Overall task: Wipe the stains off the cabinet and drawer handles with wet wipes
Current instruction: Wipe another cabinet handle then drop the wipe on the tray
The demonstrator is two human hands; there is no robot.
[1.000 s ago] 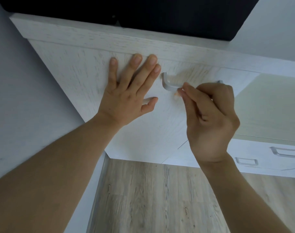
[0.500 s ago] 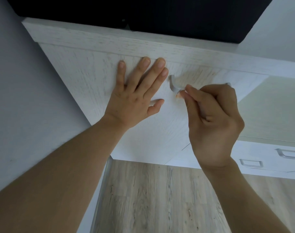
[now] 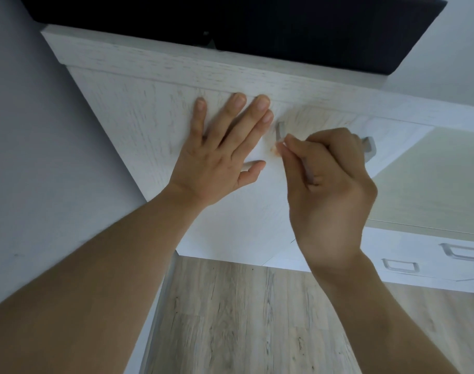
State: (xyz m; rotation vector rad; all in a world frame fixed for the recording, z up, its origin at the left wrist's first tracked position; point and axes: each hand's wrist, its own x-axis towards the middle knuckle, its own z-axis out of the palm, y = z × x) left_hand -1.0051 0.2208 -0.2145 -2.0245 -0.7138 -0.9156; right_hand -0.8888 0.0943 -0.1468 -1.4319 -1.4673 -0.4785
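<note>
While the left hand [image 3: 217,155] presses flat on the cabinet door [image 3: 155,125] beside the handle [image 3: 280,130], the right hand [image 3: 330,179] is clenched over that handle.

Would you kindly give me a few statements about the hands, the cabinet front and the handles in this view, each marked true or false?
1. The left hand lies flat on the cabinet front. True.
2. The right hand hangs idle beside the floor. False: its fingers are curled at the cabinet handle.
3. Two more handles show at lower right. True.
4. The floor is dark carpet. False: it is pale wood grain.
</note>
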